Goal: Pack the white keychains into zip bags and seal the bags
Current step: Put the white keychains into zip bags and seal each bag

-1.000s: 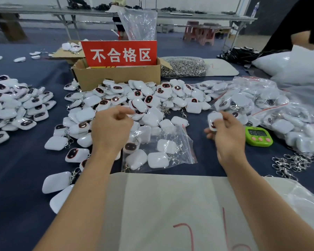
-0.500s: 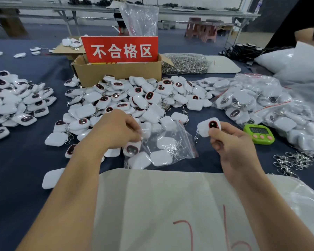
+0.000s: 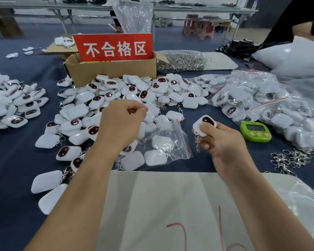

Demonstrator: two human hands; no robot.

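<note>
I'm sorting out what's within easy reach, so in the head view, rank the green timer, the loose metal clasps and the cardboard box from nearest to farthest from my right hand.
1. Green timer, just to the right of the right hand.
2. Loose metal clasps, farther right.
3. Cardboard box, far back on the left.

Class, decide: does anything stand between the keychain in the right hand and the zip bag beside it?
Nothing visible does. The keychain in the right hand faces the zip bag across bare blue cloth; whether its mouth is open is unclear.
</note>
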